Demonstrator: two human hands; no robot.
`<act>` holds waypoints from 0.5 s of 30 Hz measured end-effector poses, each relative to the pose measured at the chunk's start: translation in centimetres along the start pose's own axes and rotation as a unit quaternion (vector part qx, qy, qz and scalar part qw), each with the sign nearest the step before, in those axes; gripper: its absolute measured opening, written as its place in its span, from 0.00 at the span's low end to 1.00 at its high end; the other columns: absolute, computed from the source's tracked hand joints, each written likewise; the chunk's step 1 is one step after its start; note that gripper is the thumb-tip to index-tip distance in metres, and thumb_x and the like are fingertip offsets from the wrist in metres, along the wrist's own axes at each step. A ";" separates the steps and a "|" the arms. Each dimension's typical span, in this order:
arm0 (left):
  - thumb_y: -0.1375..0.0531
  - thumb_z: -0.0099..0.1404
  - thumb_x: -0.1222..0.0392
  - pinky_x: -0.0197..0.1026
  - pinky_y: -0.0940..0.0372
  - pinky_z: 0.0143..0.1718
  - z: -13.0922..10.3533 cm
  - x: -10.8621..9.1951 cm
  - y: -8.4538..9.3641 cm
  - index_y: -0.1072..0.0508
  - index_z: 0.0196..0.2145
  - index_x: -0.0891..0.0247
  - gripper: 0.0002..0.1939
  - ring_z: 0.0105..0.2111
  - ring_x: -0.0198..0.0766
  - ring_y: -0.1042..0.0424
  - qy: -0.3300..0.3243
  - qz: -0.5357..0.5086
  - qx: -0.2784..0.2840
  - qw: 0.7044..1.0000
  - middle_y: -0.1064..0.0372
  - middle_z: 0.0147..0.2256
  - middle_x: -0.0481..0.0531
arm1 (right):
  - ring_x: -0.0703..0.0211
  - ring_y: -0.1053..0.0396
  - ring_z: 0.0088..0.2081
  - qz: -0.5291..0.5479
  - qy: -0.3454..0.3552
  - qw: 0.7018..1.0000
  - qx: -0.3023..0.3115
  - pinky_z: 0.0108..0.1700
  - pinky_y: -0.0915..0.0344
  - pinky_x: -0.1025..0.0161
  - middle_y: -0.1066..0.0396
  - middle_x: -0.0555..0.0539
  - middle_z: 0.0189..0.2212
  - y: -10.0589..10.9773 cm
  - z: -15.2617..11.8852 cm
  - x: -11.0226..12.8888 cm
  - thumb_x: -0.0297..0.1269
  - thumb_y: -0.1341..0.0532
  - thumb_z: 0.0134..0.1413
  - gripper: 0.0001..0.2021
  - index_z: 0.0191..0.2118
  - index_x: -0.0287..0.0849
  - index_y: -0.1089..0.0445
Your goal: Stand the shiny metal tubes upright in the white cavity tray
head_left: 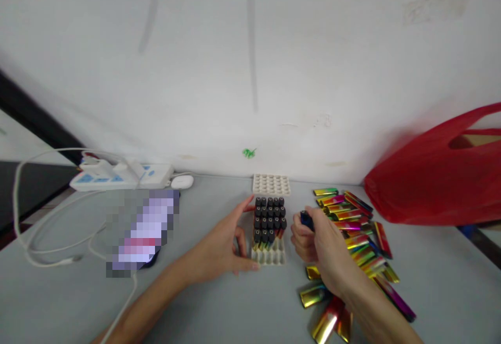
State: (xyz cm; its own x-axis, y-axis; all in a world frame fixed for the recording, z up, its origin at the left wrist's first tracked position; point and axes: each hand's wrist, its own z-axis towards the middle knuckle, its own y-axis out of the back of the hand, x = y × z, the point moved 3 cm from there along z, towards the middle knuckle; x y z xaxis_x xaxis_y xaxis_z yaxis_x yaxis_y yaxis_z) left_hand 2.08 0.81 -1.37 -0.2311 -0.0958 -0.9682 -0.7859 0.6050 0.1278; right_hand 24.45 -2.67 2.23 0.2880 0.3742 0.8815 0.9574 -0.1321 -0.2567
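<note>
A pale moulded tray [268, 258] on the table holds rows of upright, black-topped metallic tubes [270, 223]; its nearest cups hold none. My left hand [223, 247] is open along the tray's left side. Its thumb lies by the near corner and a finger by the far end; whether they touch it, I cannot tell. To the right of the tray, my right hand [323, 242] is closed in a fist round one tube, whose dark top [306, 220] sticks out above the fingers. Loose shiny tubes [352, 213] in gold, red and purple lie around and under that forearm.
A second pale tray [271, 184] lies by the wall. On the left are a phone [146, 229], a power strip [156, 176], white cables and a white earbud case [182, 181]. A red bag [438, 177] stands at the right.
</note>
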 end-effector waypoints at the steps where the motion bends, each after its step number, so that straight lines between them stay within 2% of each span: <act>1: 0.18 0.54 0.63 0.34 0.26 0.21 0.0 0.0 0.0 0.63 0.82 0.38 0.75 0.27 0.29 0.24 0.002 -0.001 0.001 1.000 0.43 0.73 0.69 | 0.66 0.66 0.20 0.004 0.002 1.000 0.000 0.22 0.68 0.64 0.62 0.60 0.19 0.0 0.0 0.0 0.55 0.43 0.62 0.23 0.21 0.49 0.48; 4: 0.18 0.54 0.63 0.34 0.26 0.22 -0.1 -0.1 0.0 0.63 0.82 0.38 0.75 0.26 0.28 0.25 0.000 0.000 -0.002 1.000 0.41 0.72 0.68 | 0.66 0.66 0.20 0.017 0.004 1.000 0.005 0.22 0.68 0.65 0.62 0.61 0.18 0.2 0.1 0.2 0.58 0.42 0.60 0.25 0.21 0.49 0.48; 10: 0.18 0.54 0.65 0.33 0.27 0.22 -0.1 -0.2 0.0 0.60 0.81 0.35 0.74 0.27 0.26 0.25 -0.019 -0.002 -0.005 1.000 0.52 0.77 0.69 | 0.69 0.67 0.20 0.025 -0.018 0.998 0.047 0.21 0.68 0.65 0.62 0.62 0.18 0.6 0.6 0.5 0.67 0.36 0.53 0.32 0.19 0.48 0.48; 15: 0.18 0.54 0.63 0.33 0.27 0.22 -0.1 -0.3 0.0 0.61 0.82 0.39 0.74 0.27 0.27 0.25 -0.009 -0.001 -0.002 1.000 0.46 0.75 0.70 | 0.69 0.68 0.20 0.034 -0.012 0.998 0.058 0.21 0.69 0.66 0.62 0.62 0.18 0.6 0.4 0.7 0.69 0.35 0.52 0.33 0.20 0.48 0.48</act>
State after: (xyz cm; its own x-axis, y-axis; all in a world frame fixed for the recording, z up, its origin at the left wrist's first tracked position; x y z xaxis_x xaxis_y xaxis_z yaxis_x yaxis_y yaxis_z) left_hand 2.07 0.74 -1.08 -0.2196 -0.0834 -0.9720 -0.7882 0.6023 0.1264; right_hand 25.21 -2.14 2.60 0.3507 0.3910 0.8510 0.9313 -0.0504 -0.3607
